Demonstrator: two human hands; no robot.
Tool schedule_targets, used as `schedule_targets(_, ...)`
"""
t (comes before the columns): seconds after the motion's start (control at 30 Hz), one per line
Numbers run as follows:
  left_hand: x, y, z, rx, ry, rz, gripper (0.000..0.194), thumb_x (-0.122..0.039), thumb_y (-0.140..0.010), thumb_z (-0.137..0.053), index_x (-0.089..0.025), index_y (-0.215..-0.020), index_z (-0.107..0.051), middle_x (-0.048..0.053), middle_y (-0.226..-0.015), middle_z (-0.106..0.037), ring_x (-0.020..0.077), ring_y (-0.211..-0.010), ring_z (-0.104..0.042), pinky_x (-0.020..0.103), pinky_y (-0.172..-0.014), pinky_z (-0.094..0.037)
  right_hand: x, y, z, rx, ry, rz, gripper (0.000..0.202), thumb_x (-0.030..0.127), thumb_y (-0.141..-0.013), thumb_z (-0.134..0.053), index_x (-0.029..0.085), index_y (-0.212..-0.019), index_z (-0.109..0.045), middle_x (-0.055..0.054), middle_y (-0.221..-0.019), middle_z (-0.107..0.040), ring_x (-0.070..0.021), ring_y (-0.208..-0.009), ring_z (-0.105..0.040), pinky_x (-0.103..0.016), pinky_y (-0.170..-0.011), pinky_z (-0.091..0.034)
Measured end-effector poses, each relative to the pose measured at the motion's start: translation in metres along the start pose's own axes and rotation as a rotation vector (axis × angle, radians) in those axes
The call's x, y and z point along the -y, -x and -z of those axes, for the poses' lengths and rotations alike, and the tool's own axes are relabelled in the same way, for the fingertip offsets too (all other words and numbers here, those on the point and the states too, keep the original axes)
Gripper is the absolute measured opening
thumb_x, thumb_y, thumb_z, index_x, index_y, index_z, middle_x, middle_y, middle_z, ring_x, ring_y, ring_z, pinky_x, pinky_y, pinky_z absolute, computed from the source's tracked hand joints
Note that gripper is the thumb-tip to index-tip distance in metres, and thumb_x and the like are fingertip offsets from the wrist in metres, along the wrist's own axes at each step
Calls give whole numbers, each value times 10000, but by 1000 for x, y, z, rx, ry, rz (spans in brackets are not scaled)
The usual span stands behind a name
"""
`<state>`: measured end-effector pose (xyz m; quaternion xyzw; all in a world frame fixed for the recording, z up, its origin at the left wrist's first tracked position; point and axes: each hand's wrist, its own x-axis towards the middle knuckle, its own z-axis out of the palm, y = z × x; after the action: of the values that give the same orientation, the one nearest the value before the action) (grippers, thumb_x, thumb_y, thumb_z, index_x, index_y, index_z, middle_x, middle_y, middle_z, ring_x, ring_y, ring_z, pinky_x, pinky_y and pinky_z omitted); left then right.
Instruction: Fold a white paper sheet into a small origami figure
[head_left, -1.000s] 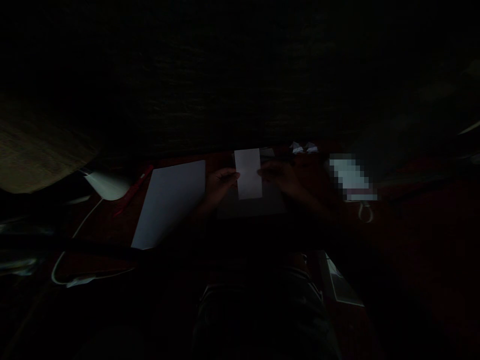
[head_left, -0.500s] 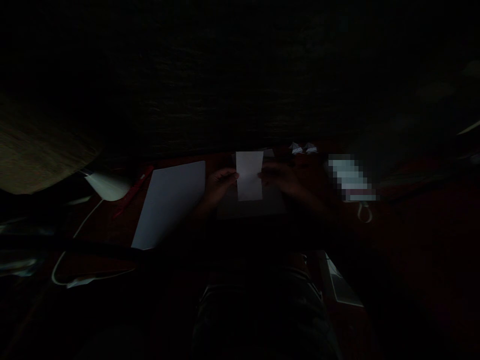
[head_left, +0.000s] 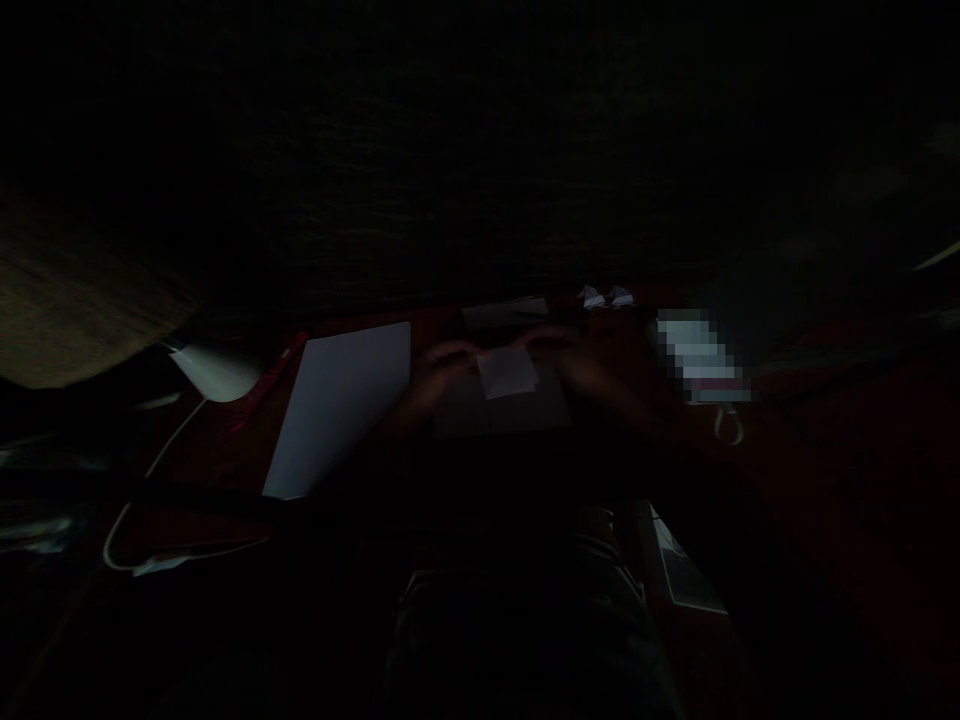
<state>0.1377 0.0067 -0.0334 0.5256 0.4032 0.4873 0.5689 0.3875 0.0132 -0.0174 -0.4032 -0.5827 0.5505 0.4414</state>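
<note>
A small piece of white paper (head_left: 508, 374), folded over on itself, is between my two hands in the middle of the dim view. My left hand (head_left: 444, 366) grips its upper left corner with closed fingers. At the upper right edge, my right hand (head_left: 564, 352) pinches the same paper along the fold. Beneath it lies a darker flat sheet (head_left: 504, 418). Just beyond my fingers rests another pale paper piece (head_left: 504, 314). Finger detail is weak in the low light.
A large white sheet (head_left: 345, 400) lies to the left, beside a red strip-like object (head_left: 266, 385) and a white lamp-like cone (head_left: 217, 373) with a cord. Two small folded paper shapes (head_left: 606, 297) stand at the back right. A pixelated bright object (head_left: 701, 352) is farther right.
The paper was an upright flat rectangle held at both sides; now its top half is folded down toward me. Both hands have moved to the fold, uncovering the paper piece behind.
</note>
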Motion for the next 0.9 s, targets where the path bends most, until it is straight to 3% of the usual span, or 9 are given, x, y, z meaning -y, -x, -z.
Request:
schedule_targets(0.1, -1, 1, 1, 5, -32, 1, 218, -406, -759, -848, -215, -860, -823, 62, -934, -805, 230, -887, -754, 338, -805, -584, -1, -2, -1, 22, -3, -2, 169, 362, -784, -745, 229, -841, -831, -58, -945, -819, -236, -886, -751, -343, -756, -595)
schedule_targets(0.23, -1, 0, 1, 0, -137, -99, 263, -427, -778, -883, -225, -931, -812, 64, -1035, -801, 237, -994, -746, 332, -866, -577, -8, -7, -3, 26, 76, 101, 292, 453, -735, -847, 231, -923, -816, -47, -992, -801, -236, -931, -719, -359, -810, -574)
schedule_targets(0.33, 0, 0, -1, 10, -149, -156, 507, -394, -730, -953, -250, -1180, -770, 57, -1089, -790, 234, -1020, -747, 328, -878, -582, -13, -11, -4, 13, 130, 176, 365, 482, -707, -900, 228, -944, -788, -30, -955, -765, -210, -890, -680, -346, -796, -549)
schedule_targets(0.43, 3, 0, -3, 67, -89, -93, 759, -408, -693, -987, -269, -1371, -674, 61, -1098, -805, 247, -961, -774, 347, -826, -608, -13, -11, -3, -1, 169, 195, 406, 515, -743, -899, 233, -1005, -772, -16, -906, -738, -199, -840, -662, -334, -752, -541)
schedule_targets(0.5, 6, -1, -4, 70, -80, -65, 761, -407, -665, -1005, -248, -1336, -684, 74, -1090, -821, 261, -949, -785, 359, -812, -621, -9, -9, -3, -23, 148, 194, 490, 528, -745, -911, 248, -1115, -756, -16, -926, -745, -209, -855, -681, -334, -745, -553)
schedule_targets(0.6, 10, -5, -3, -26, -63, -91, 692, -406, -614, -1027, -225, -1205, -714, 76, -1068, -834, 271, -978, -789, 362, -824, -628, -5, -6, -5, -40, 87, 159, 651, 553, -701, -948, 261, -1235, -716, -29, -971, -762, -226, -885, -712, -338, -742, -575)
schedule_targets(0.77, 11, -9, -1, -145, -71, -131, 590, -402, -600, -1021, -209, -1061, -708, 70, -1069, -832, 261, -1004, -785, 345, -831, -624, -11, -7, -6, 27, 139, 94, 520, 661, -688, -922, 203, -876, -765, -44, -811, -755, -196, -722, -680, -322, -653, -539)
schedule_targets(0.9, 6, -3, -2, -66, -164, -47, 514, -381, -626, -996, -197, -1020, -722, 67, -1015, -832, 263, -933, -787, 345, -777, -625, -13, -7, -5, -75, 193, 187, 436, 637, -763, -887, 215, -830, -799, -29, -763, -759, -201, -716, -700, -322, -656, -543)
